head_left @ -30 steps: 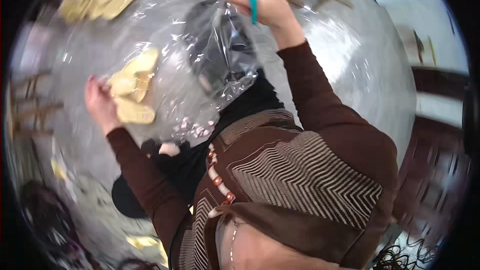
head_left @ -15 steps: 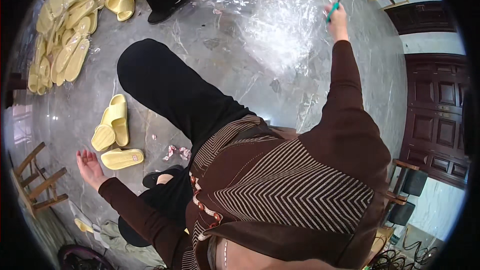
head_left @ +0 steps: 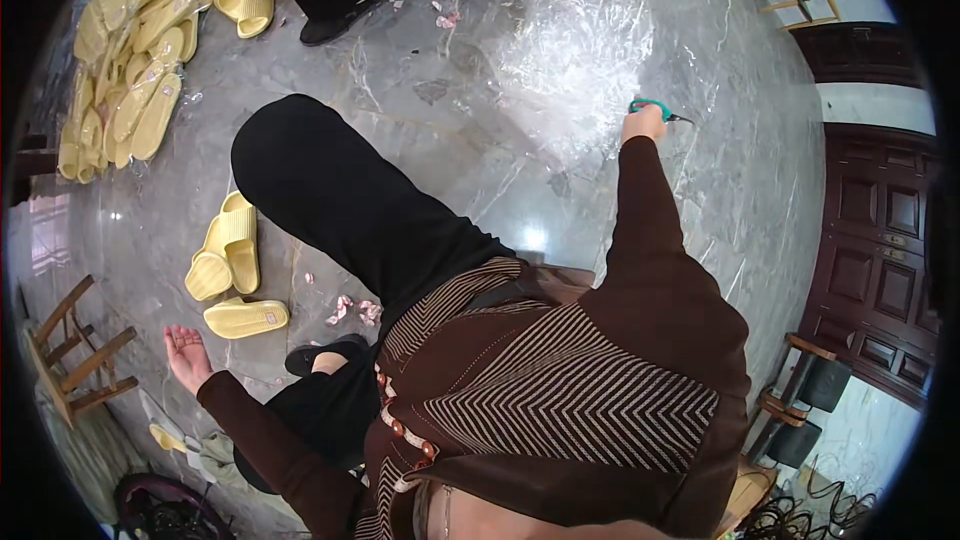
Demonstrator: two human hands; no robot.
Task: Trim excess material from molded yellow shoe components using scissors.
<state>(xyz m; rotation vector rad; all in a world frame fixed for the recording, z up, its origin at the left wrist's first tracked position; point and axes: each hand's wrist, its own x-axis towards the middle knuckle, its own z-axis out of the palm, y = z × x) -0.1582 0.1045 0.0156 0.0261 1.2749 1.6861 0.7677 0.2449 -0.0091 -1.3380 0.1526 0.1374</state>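
1. Green-handled scissors (head_left: 655, 110): gripped in the closed right hand (head_left: 643, 125), now lowered from the higher reach of a moment ago, over the clear plastic sheet (head_left: 575, 50) on the marble floor (head_left: 740, 200).
2. Left hand (head_left: 186, 352): open, palm up, empty, still hovering near the yellow slippers (head_left: 232, 265).
3. Cutting apparently paused.

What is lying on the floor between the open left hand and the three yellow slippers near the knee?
In the head view, only bare grey marble floor separates the left hand from the yellow slippers; the nearest slipper lies just above the fingertips.
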